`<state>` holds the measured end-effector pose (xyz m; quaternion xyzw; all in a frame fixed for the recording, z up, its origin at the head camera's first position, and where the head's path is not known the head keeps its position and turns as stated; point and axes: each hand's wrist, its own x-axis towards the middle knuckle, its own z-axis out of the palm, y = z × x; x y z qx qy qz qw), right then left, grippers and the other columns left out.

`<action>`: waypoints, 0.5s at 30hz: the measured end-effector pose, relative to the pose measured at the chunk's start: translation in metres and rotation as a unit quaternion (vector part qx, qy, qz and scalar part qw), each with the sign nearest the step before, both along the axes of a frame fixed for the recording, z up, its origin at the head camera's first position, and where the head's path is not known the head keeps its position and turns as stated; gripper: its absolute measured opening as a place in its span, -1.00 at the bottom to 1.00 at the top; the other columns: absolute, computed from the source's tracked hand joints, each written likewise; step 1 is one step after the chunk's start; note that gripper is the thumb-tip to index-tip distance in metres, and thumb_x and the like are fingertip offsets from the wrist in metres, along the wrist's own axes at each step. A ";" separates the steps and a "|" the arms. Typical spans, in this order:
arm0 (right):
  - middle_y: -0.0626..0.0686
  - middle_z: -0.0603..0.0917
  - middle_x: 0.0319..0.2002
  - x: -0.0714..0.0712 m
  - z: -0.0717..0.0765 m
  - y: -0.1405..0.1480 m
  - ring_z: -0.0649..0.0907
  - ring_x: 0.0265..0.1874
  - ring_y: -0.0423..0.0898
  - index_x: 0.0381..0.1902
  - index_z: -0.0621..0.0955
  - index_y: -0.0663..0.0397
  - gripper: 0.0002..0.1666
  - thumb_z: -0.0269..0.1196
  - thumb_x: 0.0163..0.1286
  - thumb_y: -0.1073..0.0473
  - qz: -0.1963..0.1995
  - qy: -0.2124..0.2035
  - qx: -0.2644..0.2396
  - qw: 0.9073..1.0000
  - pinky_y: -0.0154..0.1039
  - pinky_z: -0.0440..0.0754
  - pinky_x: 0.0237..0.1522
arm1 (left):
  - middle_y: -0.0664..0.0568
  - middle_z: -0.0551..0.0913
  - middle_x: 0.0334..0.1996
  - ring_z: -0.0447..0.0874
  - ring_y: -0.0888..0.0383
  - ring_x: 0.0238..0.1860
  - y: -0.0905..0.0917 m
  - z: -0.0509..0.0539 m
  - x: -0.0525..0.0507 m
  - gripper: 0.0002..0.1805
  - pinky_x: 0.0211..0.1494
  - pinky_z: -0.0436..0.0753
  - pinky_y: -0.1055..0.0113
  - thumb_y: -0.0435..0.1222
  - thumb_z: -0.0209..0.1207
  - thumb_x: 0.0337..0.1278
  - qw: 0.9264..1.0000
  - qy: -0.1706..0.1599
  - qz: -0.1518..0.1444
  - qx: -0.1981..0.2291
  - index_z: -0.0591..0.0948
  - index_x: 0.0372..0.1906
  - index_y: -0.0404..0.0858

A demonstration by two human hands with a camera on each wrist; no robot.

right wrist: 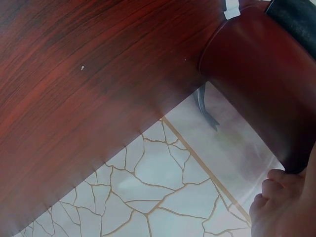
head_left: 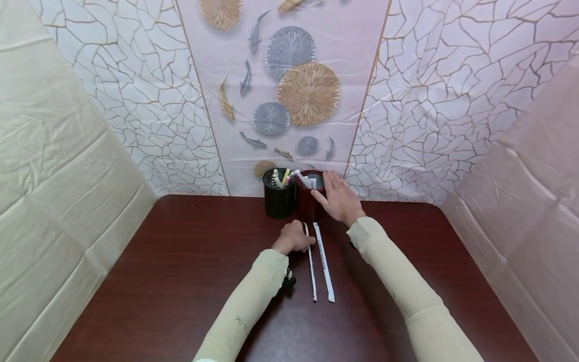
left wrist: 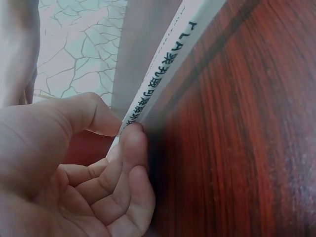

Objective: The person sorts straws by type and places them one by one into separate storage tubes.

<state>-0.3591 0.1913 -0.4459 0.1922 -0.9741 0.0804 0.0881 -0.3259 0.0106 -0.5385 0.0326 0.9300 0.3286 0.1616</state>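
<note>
My left hand pinches a white paper-wrapped straw between thumb and forefinger, low over the dark red table. Printed dark characters run along this wrapped straw in the left wrist view. Just right of it lies a second wrapped straw, roughly parallel and apart. At the back, my right hand rests against the right side of a dark red cup, fingers extended at its rim and thumb spread. White wrapped pieces stand inside this cup. The right wrist view catches only the fingers by the cup's rim.
A black cup holding several coloured sticks or pens touches the red cup's left side. Behind the cups hangs a patterned cloth along the table's back edge. Pale cloth walls flank both sides.
</note>
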 end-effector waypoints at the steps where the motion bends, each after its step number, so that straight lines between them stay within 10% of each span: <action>1: 0.34 0.07 0.69 0.000 0.000 0.000 0.07 0.71 0.24 0.70 0.02 0.33 0.05 -0.25 0.68 -0.43 0.000 0.000 0.001 1.000 0.18 0.08 0.70 | 0.03 0.72 -0.65 0.68 0.08 -0.52 -0.001 0.000 0.001 -0.68 -0.36 0.62 0.21 -0.06 0.33 0.24 1.000 -0.002 0.000 0.001 0.69 -0.52 -0.18; 8: 0.34 0.08 0.69 -0.001 0.000 0.000 0.08 0.71 0.25 0.69 0.03 0.34 0.04 -0.22 0.69 -0.40 -0.003 0.003 0.003 1.000 0.18 0.10 0.70 | 0.10 0.74 -0.68 0.72 0.15 -0.51 -0.009 -0.007 -0.005 -0.64 -0.33 0.63 0.26 0.02 0.37 0.19 1.000 -0.006 -0.004 0.011 0.74 -0.59 -0.12; 15: 0.34 0.08 0.69 0.000 0.000 0.000 0.09 0.71 0.25 0.69 0.03 0.34 0.04 -0.21 0.69 -0.39 -0.004 0.004 0.004 1.000 0.18 0.11 0.70 | 0.05 0.72 -0.68 0.71 0.13 -0.51 -0.017 0.054 0.038 -0.64 -0.29 0.61 0.31 -0.15 0.35 0.26 0.999 0.031 0.008 0.036 0.73 -0.65 -0.19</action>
